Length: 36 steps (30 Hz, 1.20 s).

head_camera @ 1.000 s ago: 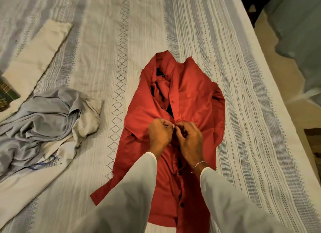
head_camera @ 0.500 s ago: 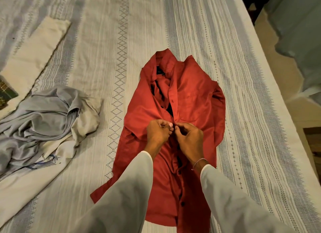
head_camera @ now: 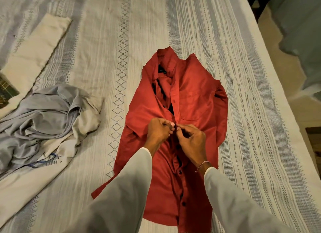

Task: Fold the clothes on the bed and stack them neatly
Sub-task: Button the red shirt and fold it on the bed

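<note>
Little moved since earlier: both hands same spot at placket. Left hand (head_camera: 159,131) and right hand (head_camera: 191,139) pinch red shirt (head_camera: 196,100), bed (head_camera: 243,76) centre. Step: buttoning before fold. Next: button at 12 o'clock. Grey garment heap (head_camera: 50,114) at 9 o'clock, unfolded.
</note>
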Tool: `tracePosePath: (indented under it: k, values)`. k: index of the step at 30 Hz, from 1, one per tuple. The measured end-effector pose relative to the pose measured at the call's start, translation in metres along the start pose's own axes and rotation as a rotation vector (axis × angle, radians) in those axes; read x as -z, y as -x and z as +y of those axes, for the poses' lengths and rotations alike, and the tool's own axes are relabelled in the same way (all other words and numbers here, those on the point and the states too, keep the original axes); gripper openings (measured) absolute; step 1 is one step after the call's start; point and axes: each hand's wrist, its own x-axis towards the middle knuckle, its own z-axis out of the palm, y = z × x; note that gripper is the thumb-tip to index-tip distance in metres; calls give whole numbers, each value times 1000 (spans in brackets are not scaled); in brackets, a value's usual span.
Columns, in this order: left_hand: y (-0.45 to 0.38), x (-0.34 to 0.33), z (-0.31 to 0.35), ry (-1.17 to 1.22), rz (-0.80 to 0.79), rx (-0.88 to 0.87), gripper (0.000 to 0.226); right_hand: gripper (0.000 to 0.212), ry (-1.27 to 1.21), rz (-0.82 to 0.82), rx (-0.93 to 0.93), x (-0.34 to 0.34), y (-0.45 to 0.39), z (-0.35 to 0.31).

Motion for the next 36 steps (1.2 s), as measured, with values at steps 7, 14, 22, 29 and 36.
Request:
tracePosePath:
  k: [7, 14, 22, 29, 36]
  values:
    - [-5, -1, -3, -27, 3, 25, 22, 17, -32, -55, -104, 1, -11, 6]
    - [-6, -7, -6, 7, 25, 36, 24, 13, -48, -39, -164, -2, -13, 8]
    - [-11, -12, -15, -23, 105, 32, 32, 10, -114, -52, -253, -6, -11, 2]
    - [-6, -15, -14, -76, 139, -29, 29, 3, -341, -117, -473, -6, -11, -1]
    - [-1, -11, -20, 19, 74, -57, 30, 15, -500, -163, -664, -2, -16, -9]
